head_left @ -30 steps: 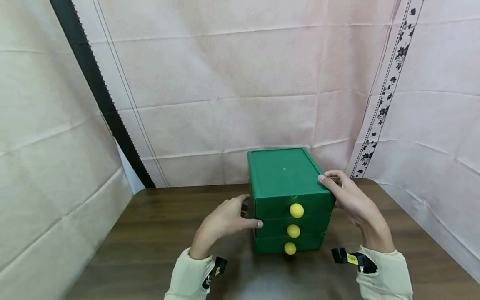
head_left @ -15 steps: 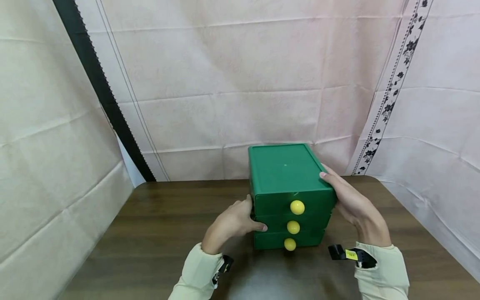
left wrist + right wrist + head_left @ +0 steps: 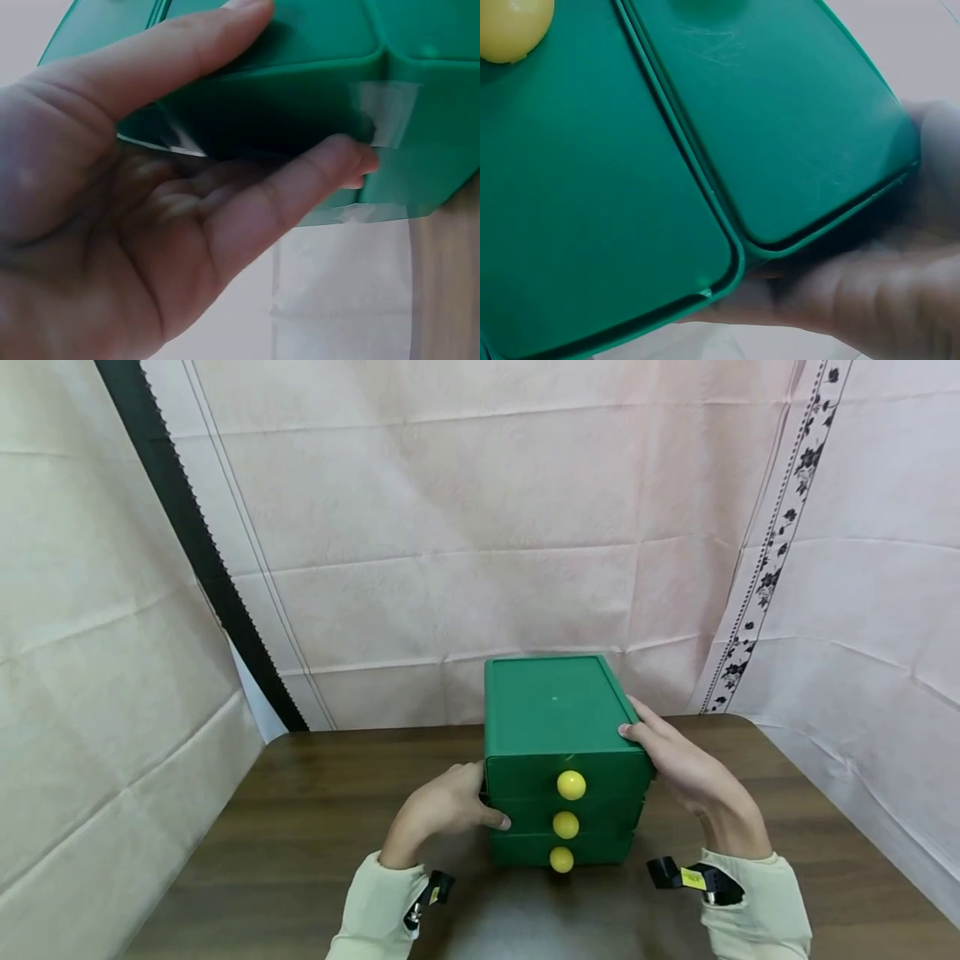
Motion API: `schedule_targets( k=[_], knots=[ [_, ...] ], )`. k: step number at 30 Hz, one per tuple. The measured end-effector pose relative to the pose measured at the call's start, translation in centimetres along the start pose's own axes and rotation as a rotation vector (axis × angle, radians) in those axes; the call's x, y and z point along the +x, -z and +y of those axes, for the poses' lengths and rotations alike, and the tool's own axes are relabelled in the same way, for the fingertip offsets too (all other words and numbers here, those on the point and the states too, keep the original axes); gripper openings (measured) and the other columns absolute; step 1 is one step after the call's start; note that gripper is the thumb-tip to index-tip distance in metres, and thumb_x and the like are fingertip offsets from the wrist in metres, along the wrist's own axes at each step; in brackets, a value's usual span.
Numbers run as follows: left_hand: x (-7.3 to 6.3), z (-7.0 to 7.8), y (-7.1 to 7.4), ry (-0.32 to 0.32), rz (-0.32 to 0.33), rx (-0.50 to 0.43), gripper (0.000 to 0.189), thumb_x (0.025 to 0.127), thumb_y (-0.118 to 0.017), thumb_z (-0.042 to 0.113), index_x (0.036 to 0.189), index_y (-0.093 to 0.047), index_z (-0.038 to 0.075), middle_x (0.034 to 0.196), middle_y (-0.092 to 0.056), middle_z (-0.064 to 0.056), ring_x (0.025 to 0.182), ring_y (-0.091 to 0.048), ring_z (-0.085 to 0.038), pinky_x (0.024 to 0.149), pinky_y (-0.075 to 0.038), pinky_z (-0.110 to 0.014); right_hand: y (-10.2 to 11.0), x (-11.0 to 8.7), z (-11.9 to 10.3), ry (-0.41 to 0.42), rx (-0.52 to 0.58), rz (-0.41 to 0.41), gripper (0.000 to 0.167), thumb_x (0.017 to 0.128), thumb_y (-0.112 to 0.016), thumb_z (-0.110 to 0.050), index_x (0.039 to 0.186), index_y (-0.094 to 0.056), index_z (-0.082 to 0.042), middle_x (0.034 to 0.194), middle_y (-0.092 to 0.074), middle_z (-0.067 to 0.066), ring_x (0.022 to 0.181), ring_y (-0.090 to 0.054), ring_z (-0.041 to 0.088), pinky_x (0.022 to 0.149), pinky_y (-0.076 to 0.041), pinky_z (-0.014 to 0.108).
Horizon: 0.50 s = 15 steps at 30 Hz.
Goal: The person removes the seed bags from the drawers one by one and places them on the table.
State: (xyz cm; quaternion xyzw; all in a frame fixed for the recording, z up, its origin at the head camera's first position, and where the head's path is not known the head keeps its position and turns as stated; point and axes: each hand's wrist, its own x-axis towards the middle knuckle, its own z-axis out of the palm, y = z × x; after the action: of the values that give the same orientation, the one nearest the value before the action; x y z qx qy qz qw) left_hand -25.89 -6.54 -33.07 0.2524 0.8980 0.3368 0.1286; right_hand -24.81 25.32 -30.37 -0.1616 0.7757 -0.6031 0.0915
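A green drawer box with three stacked drawers stands on the brown table, its round yellow knobs facing me. My left hand grips its left side, thumb over the front edge; in the left wrist view the thumb lies on the drawer front and the fingers reach along the side wall. On the opposite side, my right hand holds the box, thumb on the top edge and fingers along the right wall, partly hidden. Clear tape shows on the left wall.
The wooden table reaches back to a pale creased cloth backdrop. Cloth also hangs along the left and right sides. Each wrist carries a black strap-mounted device, such as the one on the right wrist.
My left fingers have closed in on the box's left side, and my right fingers have settled along its right wall. In the last half second the box has shifted slightly left with both hands.
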Motion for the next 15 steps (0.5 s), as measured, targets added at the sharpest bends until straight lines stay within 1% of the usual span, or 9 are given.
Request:
schedule_targets(
  k=[6, 9, 15],
  knots=[
    [-1.3, -0.4, 1.5, 0.032, -0.037, -0.007, 0.048, 0.086, -0.087, 0.009, 0.129, -0.066, 0.004, 0.116, -0.076, -0.004, 0.109, -0.071, -0.023, 0.099, -0.055, -0.049, -1.6, 0.7, -0.5, -0.009, -0.003, -0.004, 0.069, 0.112, -0.033, -0.022, 0.171, 0.003, -0.018, 0.172, -0.008, 0.025, 0.150, -0.025, 0.049, 0.113, -0.034, 0.060],
    [-1.9, -0.7, 2.2, 0.053, -0.045, -0.009, 0.048, 0.086, -0.087, 0.009, 0.129, -0.067, 0.005, 0.116, -0.076, -0.003, 0.108, -0.071, -0.021, 0.100, -0.054, -0.048, -2.4, 1.1, -0.7, -0.014, -0.012, -0.012, 0.069, 0.112, -0.032, -0.023, 0.171, 0.004, -0.018, 0.172, -0.009, 0.025, 0.150, -0.027, 0.048, 0.114, -0.034, 0.061],
    [-2.5, -1.1, 3.2, 0.098, -0.050, 0.000, 0.049, 0.085, -0.088, 0.012, 0.130, -0.069, 0.006, 0.116, -0.076, -0.001, 0.109, -0.070, -0.019, 0.101, -0.054, -0.047, -3.6, 1.8, -1.1, -0.025, -0.065, 0.007, 0.070, 0.111, -0.031, -0.021, 0.171, 0.005, -0.020, 0.173, -0.006, 0.024, 0.150, -0.024, 0.048, 0.114, -0.032, 0.065]
  ],
)
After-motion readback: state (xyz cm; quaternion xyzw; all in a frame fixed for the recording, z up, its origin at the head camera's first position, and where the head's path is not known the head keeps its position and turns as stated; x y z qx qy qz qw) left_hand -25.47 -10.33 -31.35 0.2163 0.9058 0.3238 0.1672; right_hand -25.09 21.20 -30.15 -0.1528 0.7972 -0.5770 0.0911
